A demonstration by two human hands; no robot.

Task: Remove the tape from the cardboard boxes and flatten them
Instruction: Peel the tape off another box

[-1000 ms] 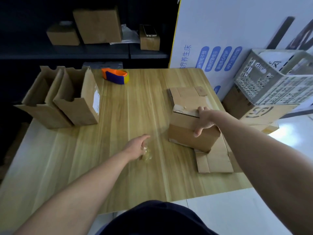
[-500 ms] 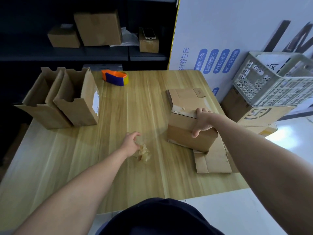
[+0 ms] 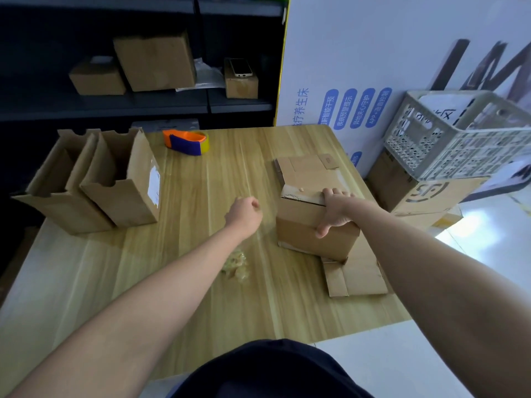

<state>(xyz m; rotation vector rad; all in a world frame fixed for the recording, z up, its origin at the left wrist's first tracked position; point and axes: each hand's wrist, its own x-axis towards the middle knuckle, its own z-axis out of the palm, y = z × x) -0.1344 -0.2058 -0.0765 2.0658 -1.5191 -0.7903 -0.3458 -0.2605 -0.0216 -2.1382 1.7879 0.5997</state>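
Right hand (image 3: 334,209) grips a cardboard box (image 3: 304,225) on the right side of the wooden counter (image 3: 287,305), fingers hooked over the box's far top edge and thumb pressed against its near face. Left hand (image 3: 244,214) hovers just left of the box, fingers curled into a fist; whether it pinches anything cannot be told. A crumpled wad of clear tape (image 3: 237,267) lies on the counter beside the left forearm. The box stands on flattened cardboard (image 3: 356,277). Two open-topped boxes (image 3: 120,193) stand at the left, and an orange-and-blue tape dispenser (image 3: 186,142) sits at the far edge.
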